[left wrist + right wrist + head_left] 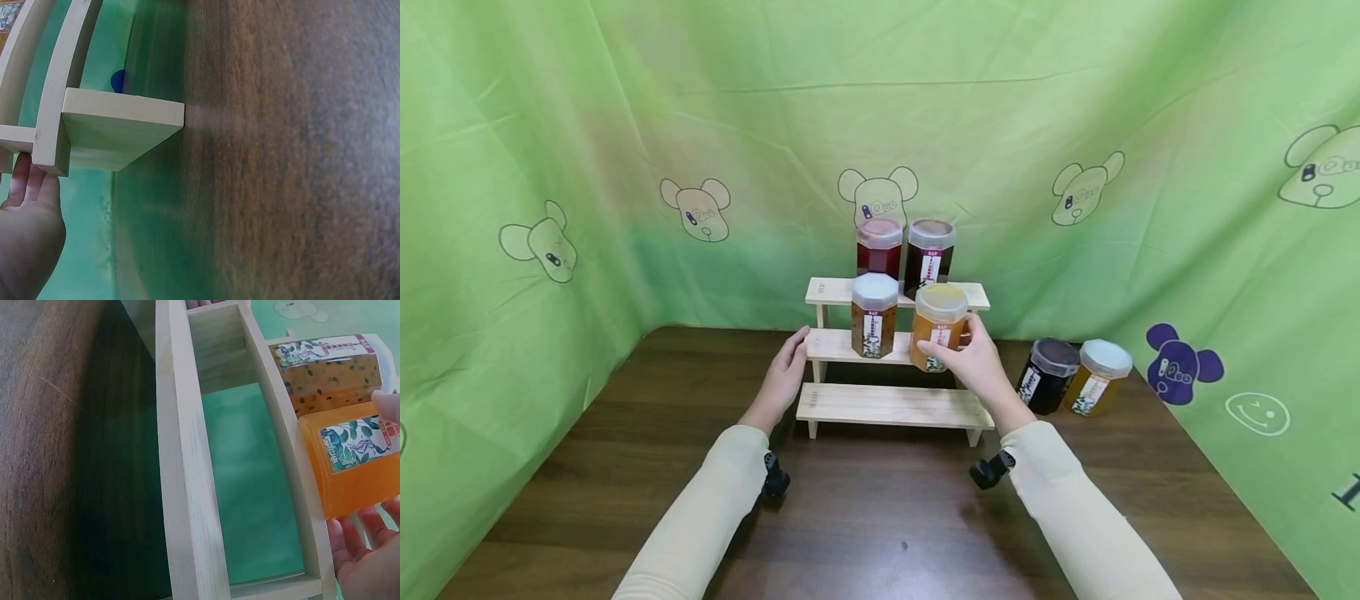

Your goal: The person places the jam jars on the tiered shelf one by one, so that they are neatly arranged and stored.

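My right hand (973,354) grips a jar of orange filling (930,333), thumb across its label and fingers on the far side. In the right wrist view this orange jar (350,478) is at the front edge of the middle step, close to a jar with dark seeds (331,381). The seeded jar (872,329) stands upright on that step, to the left. My left hand (784,375) touches the left end of the wooden three-step display rack (887,403), its fingers fairly straight. The left wrist view shows those fingertips against the rack's wood (50,125).
A red jar (878,250) and a dark jar (929,258) stand on the top step. On the brown table (880,517), right of the rack, are another dark jar (1047,379) and a yellow jar (1097,379), side by side. Green cloth (760,108) hangs behind and at the sides.
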A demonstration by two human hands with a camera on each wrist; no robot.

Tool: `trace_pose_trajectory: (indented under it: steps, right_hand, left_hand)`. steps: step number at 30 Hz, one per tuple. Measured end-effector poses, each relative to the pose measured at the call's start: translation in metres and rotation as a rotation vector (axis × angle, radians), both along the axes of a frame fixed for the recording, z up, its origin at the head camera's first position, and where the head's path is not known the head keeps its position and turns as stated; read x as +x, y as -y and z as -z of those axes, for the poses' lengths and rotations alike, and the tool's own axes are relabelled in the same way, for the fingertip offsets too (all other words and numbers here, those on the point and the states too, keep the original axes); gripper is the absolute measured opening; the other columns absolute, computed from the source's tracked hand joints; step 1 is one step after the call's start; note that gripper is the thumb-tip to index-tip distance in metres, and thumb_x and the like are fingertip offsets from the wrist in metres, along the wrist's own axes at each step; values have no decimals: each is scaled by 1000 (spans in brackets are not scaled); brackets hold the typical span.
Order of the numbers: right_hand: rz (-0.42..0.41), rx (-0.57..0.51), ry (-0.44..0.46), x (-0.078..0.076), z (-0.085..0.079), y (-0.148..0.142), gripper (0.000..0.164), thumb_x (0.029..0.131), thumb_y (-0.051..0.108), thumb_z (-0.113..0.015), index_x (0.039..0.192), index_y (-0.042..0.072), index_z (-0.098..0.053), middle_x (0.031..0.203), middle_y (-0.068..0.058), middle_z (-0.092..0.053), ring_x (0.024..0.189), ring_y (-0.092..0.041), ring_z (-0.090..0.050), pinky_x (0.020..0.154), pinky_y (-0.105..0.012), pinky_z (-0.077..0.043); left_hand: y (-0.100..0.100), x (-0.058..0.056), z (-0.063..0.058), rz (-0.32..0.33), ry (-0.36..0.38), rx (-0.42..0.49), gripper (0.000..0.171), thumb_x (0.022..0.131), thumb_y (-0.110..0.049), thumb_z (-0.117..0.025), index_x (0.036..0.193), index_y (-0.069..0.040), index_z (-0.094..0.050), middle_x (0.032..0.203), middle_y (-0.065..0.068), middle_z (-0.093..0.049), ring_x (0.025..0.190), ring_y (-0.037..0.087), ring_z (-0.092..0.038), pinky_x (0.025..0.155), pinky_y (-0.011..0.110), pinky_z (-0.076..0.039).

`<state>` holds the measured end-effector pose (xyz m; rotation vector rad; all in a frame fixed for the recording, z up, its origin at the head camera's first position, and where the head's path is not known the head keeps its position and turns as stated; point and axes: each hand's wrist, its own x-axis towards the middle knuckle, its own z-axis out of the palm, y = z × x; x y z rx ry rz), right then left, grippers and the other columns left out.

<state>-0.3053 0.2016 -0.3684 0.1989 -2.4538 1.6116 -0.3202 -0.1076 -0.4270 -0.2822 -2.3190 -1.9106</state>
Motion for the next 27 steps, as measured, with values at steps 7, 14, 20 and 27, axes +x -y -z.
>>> trace_pose_trajectory:
  steps: [7,14,20,27]
  right_hand:
    - [-2,42,-7,-4,1,0,83,85,43,-80,145,8,-35,134,-17,-49,119,-34,-50,93,-48,-49]
    - [8,87,-25,-5,4,-2,83,84,47,-80,145,10,-36,134,-15,-52,118,-34,-54,92,-49,-51]
    - [1,93,-35,-5,3,-2,85,83,48,-81,145,10,-37,134,-15,-53,119,-34,-55,93,-49,-52]
    - [3,86,-29,-8,1,-1,91,80,52,-82,148,11,-36,138,-14,-53,123,-32,-53,97,-50,-50]
  left_hand:
    - [0,0,0,1,-4,2,47,111,-25,-35,157,-14,-35,160,9,-34,146,26,-29,119,44,-24]
    - [0,-1,1,0,-7,3,47,111,-25,-35,157,-15,-35,160,9,-33,146,26,-29,119,44,-24]
    - [0,0,0,-3,-2,-6,47,111,-26,-35,157,-14,-34,160,9,-32,146,26,-28,119,45,-24]
    - [0,1,-2,-1,4,-4,47,111,-25,-35,157,-15,-34,161,8,-32,147,26,-28,119,45,-23]
